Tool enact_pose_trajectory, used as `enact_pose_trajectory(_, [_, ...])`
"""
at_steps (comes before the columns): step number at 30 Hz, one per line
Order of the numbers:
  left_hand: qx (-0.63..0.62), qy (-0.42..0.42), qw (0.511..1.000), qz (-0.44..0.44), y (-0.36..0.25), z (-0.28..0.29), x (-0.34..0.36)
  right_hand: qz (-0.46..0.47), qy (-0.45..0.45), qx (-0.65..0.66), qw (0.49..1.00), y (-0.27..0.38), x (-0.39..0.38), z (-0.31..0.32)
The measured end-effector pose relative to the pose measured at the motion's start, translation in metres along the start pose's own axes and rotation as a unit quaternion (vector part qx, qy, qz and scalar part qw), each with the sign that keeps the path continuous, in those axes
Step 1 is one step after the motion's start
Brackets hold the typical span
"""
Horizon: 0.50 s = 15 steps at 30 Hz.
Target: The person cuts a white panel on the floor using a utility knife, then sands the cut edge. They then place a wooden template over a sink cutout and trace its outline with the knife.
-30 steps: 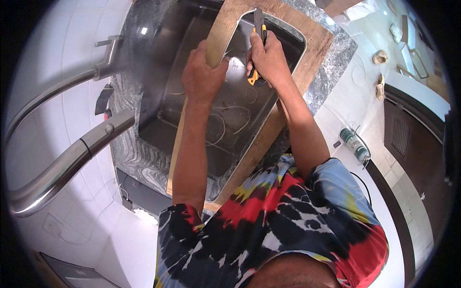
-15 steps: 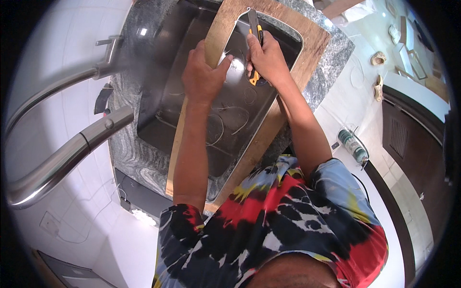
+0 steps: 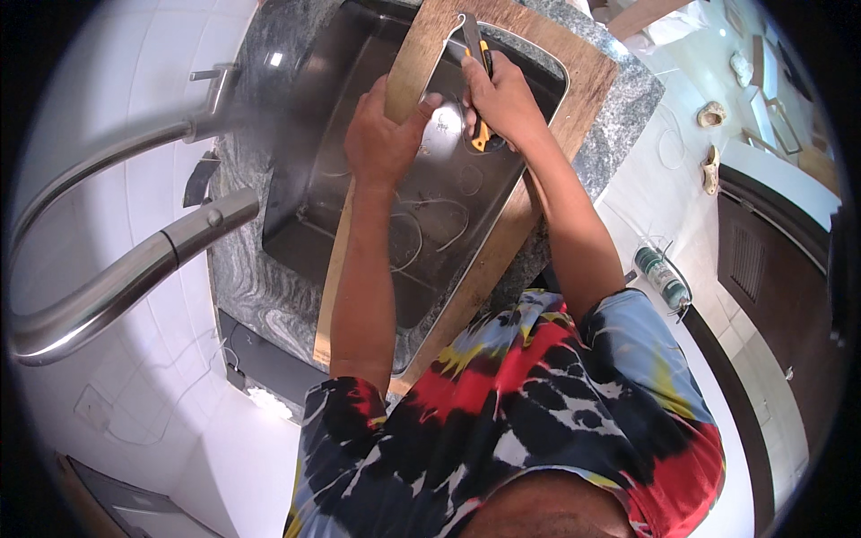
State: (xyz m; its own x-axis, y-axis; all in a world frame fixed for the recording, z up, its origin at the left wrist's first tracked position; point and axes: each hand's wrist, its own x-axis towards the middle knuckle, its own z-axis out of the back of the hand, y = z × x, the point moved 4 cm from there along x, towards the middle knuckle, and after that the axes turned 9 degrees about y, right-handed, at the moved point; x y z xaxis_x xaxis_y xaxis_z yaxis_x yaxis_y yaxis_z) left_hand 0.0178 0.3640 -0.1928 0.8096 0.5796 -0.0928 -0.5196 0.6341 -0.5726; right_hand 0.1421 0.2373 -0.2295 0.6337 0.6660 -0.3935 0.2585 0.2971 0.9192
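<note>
A wooden frame (image 3: 581, 76) with a large rounded opening lies across a dark sink (image 3: 359, 67). My left hand (image 3: 384, 134) grips the frame's left strip, thumb on the inner side. In my right hand (image 3: 507, 103) is a yellow and black utility knife (image 3: 482, 136), its metal end pointing away from me. That end meets the inner edge of the frame at the far left corner. There a thin white strip (image 3: 455, 30) curls up beside the blade. Thin curled shavings (image 3: 409, 240) lie in the sink basin.
Grey patterned stone countertop (image 3: 619, 125) surrounds the sink. Metal faucet tubes (image 3: 108, 300) reach in from the left, close to the counter. Beyond the counter on the right are a green bottle (image 3: 662, 276), clogs (image 3: 711, 114) on the floor and a brown louvred panel (image 3: 749, 260).
The knife has shifted slightly along the far left corner, and the white curl at its tip looks longer. My left hand stays on the frame. The whole view has moved a little.
</note>
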Motion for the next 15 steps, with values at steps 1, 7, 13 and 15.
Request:
enact_pose_trajectory(1, [-0.063, 0.012, 0.998, 0.026, 0.007, -0.002, 0.002, 0.002, -0.002, -0.002, 1.000, -0.003, -0.003, -0.001])
enact_pose_trajectory(7, [-0.236, 0.052, 0.970, 0.043, 0.034, 0.002, 0.021, 0.016, 0.005, -0.007, 1.000, -0.007, -0.007, -0.004])
enact_pose_trajectory(13, [-0.221, 0.038, 0.974, 0.019, 0.026, -0.002, 0.016, -0.012, 0.024, 0.009, 1.000, 0.006, -0.005, -0.005])
enact_pose_trajectory(15, [-0.206, 0.024, 0.978, -0.009, 0.030, -0.004, 0.016, 0.003, 0.017, 0.012, 1.000, 0.007, 0.007, -0.012])
